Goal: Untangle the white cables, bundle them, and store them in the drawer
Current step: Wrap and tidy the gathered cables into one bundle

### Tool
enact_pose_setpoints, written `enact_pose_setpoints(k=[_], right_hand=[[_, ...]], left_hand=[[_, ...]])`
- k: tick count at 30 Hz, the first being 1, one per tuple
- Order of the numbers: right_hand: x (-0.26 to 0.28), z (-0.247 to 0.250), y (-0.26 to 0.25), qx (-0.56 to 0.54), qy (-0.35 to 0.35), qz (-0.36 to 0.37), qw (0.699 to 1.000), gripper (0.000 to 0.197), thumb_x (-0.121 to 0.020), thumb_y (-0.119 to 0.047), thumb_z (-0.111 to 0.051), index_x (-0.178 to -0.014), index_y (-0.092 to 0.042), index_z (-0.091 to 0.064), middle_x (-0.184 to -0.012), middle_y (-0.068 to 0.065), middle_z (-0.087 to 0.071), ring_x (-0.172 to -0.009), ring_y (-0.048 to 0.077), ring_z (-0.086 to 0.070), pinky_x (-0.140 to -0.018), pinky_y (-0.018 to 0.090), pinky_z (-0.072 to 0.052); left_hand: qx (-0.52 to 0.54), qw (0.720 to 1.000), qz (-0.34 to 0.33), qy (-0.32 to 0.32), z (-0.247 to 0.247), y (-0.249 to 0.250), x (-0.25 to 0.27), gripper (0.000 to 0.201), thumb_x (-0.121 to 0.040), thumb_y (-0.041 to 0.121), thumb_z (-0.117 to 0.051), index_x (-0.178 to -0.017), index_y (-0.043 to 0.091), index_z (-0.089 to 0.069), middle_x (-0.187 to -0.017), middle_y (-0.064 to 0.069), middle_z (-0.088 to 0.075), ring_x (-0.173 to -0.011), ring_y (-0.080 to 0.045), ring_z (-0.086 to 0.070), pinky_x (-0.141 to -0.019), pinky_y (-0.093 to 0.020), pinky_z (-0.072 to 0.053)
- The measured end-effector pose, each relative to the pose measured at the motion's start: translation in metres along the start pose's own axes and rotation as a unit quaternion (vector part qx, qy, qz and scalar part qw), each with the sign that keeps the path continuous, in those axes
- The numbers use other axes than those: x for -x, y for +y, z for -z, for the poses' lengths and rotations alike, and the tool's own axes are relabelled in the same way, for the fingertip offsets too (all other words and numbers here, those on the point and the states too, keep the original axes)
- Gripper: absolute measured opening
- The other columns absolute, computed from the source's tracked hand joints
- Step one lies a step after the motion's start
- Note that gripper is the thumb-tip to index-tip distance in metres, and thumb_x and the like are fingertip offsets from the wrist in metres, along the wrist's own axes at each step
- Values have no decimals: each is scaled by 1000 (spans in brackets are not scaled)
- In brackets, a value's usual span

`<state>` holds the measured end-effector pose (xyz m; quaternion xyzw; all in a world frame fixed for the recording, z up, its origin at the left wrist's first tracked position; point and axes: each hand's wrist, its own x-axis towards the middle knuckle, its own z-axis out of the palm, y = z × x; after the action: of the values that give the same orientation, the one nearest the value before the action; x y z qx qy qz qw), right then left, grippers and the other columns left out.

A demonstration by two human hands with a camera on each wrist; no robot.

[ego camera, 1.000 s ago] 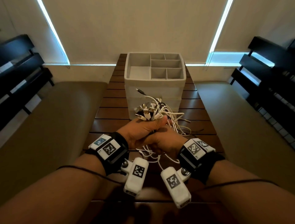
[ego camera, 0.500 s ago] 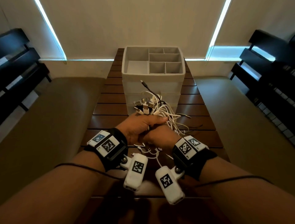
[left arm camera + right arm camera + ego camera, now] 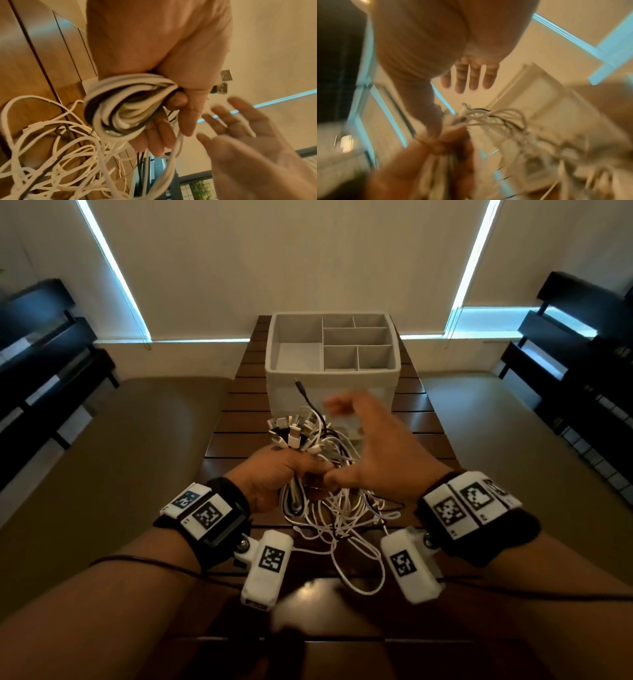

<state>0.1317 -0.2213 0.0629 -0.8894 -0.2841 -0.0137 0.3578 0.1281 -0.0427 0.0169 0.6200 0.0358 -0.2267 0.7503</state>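
Note:
My left hand (image 3: 274, 474) grips a thick bunch of white cables (image 3: 318, 446) above the wooden table (image 3: 233, 419), plug ends sticking up out of the fist. In the left wrist view the cables (image 3: 123, 102) pass in a loop through my left hand (image 3: 164, 83), and loose strands hang down tangled. My right hand (image 3: 370, 446) is lifted just right of the bunch, fingers spread and blurred, holding nothing. The right wrist view shows my right hand (image 3: 471, 75) with straight fingers over the cables (image 3: 496, 121). The white drawer unit (image 3: 332, 378) stands behind, its top tray divided into compartments.
Loose cable ends (image 3: 342, 529) lie in a tangle on the table between my wrists. One black cable (image 3: 308, 398) rises from the bunch. Padded benches flank the table, and dark shelving (image 3: 582, 364) stands at both sides of the room.
My right hand let go of the bunch and swung up to the right with its fingers spread. The left hand kept its grip on the cables.

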Motion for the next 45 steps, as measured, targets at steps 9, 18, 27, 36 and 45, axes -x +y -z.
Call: enact_pose_setpoints(k=[9,18,27,36,45], right_hand=[[-25,-6,7,185,-134,67,971,138,-51,-58,-84,-150,-34,10,-161,-2,-3,-141,12,23,-113,56,14],[-25,-9,17,-27,-30,24,999,24,-84,-15,-68,-104,-16,-57,-93,-5,-61,-81,5,-58,-67,17,-46],[-19,-4,28,-6,-79,-29,996,10,-97,-20,-52,-101,-15,-59,-83,-1,-61,-68,5,-55,-57,11,-41],[-11,-14,29,-216,-45,-99,970,39,-100,-44,-33,-89,-19,-61,-77,2,-59,-67,10,-56,-64,29,-48],[-7,-27,19,-238,-53,-90,966,31,-88,-37,-63,-108,-15,-56,-90,4,-68,-79,18,-67,-74,37,-57]], left_hand=[[-131,988,6,-84,2,12,10,13,-78,2,-69,-67,7,-65,-52,-6,-53,-44,-16,-51,-53,-28,-47],[-12,999,-33,-41,7,11,9,18,-81,23,-72,-73,11,-61,-55,-2,-42,-38,-8,-37,-41,-21,-40],[47,990,-97,88,3,5,-1,22,-75,34,-69,-68,14,-62,-57,-6,-50,-35,-7,-33,-36,-19,-36],[66,986,-99,117,-3,2,-3,31,-75,42,-70,-84,13,-61,-57,-3,-48,-37,-8,-34,-37,-20,-37],[43,986,-119,111,-16,9,-7,32,-91,39,-62,-79,10,-65,-57,-4,-57,-40,-11,-49,-40,-23,-41]])
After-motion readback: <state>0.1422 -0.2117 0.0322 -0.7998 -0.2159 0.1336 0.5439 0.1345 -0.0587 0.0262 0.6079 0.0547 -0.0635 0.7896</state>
